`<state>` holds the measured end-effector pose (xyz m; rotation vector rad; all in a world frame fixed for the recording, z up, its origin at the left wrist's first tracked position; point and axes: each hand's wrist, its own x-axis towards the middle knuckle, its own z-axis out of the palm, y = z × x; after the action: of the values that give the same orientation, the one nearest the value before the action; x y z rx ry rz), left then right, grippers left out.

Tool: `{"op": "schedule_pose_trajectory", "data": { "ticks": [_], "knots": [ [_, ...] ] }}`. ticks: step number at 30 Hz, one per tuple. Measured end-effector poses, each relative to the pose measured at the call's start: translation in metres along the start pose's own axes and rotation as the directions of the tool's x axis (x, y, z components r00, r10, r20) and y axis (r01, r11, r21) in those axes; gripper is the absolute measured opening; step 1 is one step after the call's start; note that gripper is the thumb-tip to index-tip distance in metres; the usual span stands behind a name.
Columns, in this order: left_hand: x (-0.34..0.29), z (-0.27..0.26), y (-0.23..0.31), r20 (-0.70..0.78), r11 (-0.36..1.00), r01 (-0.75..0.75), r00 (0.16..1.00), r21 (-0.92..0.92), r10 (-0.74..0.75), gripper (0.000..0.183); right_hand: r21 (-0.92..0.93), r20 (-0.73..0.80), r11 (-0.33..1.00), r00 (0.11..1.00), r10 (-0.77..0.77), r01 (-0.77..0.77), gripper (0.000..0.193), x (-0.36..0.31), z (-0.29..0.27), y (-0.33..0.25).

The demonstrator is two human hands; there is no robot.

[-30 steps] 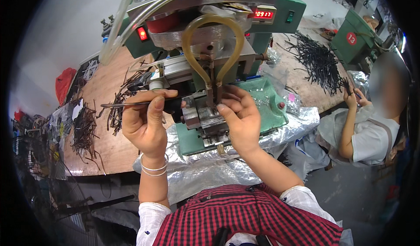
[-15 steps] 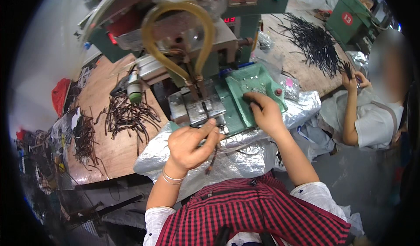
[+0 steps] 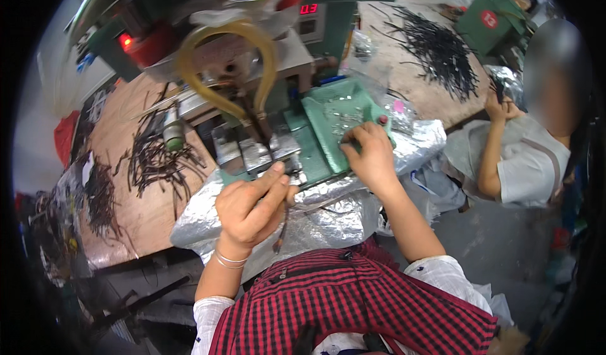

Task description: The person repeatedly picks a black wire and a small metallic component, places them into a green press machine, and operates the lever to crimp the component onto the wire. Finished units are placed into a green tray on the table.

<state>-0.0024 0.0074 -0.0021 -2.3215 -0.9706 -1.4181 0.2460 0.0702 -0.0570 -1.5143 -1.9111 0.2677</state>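
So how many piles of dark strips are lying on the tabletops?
3: the far-left pile, the middle pile by the green-tipped cylinder, and the upper-right pile. More may hide behind the machine.

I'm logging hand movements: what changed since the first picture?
The left hand, still holding a dark cable, moved from left of the metal fixture to its near side. The right hand moved right, from fixture to green tray; its grip is unclear. The cable piles stayed put.

Left hand (image 3: 249, 215) palm down, fingers (image 3: 267, 178) pointing forward; right hand (image 3: 375, 158) arched, fingers curled; forearms (image 3: 413, 224) converging.
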Motion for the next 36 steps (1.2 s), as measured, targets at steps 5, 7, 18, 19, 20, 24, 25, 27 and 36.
{"op": "schedule_pose_trajectory", "data": {
  "ticks": [5, 7, 18, 19, 20, 24, 25, 27, 36],
  "knots": [
    [-0.033, -0.015, 0.031, 0.268, 0.927, 0.340, 0.918, -0.161, -0.290, 0.078, -0.028, -0.175, 0.997, 0.982, -0.077, 0.073, 0.009, -0.009, 0.011, 0.012],
    [-0.060, -0.027, 0.022, 0.148, 0.969, 0.223, 0.967, -0.105, -0.206, 0.058, 0.279, -0.117, 0.942, 0.967, 0.227, -0.187, 0.006, -0.013, 0.011, 0.025],
    [-0.224, -0.144, -0.192, 0.124, 0.441, 0.781, 0.433, 0.444, -0.893, 0.022, 0.594, -0.048, 0.790, 0.974, 0.223, -0.152, 0.018, 0.024, 0.020, -0.016],
    [-0.203, -0.143, -0.197, 0.142, 0.283, 0.903, 0.249, 0.322, -0.958, 0.023, 0.573, -0.077, 0.806, 0.970, 0.232, -0.147, 0.017, 0.021, 0.014, -0.014],
    [-0.193, -0.154, -0.212, 0.229, 0.358, 0.841, 0.286, 0.405, -0.930, 0.021, 0.524, -0.151, 0.845, 0.966, 0.210, -0.102, 0.016, 0.015, 0.013, -0.010],
    [-0.103, -0.163, -0.179, 0.429, 0.382, 0.666, 0.102, 0.641, -0.897, 0.012, 0.331, -0.319, 0.943, 0.936, 0.145, -0.033, 0.013, -0.009, -0.003, 0.019],
    [-0.094, -0.166, -0.164, 0.377, 0.329, 0.672, 0.080, 0.663, -0.923, 0.013, 0.320, -0.322, 0.947, 0.935, 0.147, -0.039, 0.013, -0.014, -0.008, 0.020],
    [-0.121, -0.176, -0.186, 0.373, 0.309, 0.810, 0.122, 0.498, -0.920, 0.009, 0.402, -0.319, 0.915, 0.931, 0.178, -0.037, 0.014, -0.019, -0.015, 0.010],
    [-0.094, -0.055, -0.169, -0.145, 0.510, 0.844, 0.491, -0.166, -0.859, 0.025, 0.579, -0.314, 0.769, 0.945, -0.096, 0.271, 0.028, 0.032, 0.011, -0.091]
  ]
}}
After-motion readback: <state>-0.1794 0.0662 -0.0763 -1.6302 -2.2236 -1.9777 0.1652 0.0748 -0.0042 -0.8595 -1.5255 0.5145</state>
